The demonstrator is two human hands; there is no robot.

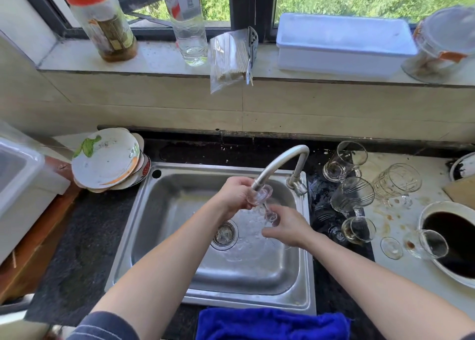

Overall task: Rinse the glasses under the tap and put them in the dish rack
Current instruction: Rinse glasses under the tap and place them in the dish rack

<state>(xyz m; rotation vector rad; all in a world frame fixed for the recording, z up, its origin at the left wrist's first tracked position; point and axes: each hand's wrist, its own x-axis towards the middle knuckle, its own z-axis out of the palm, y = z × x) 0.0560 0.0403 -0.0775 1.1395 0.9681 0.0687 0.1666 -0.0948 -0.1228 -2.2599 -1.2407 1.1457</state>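
Over the steel sink (180, 275) I hold one clear glass (259, 198) right under the spout of the curved tap (280, 161), with water running over it. My left hand (235, 194) grips its upper end and my right hand (286, 228) grips its lower end. Several other clear glasses (352, 195) lie and stand on the counter to the right of the sink. A white plastic rack or bin (18, 177) sits at the far left edge, only partly in view.
A stack of plates (108, 159) leans at the sink's back left corner. A bowl of dark liquid (452, 239) stands at the right. A blue cloth (272, 324) lies on the front edge. Bottles (102, 21) and a white box (344, 44) line the windowsill.
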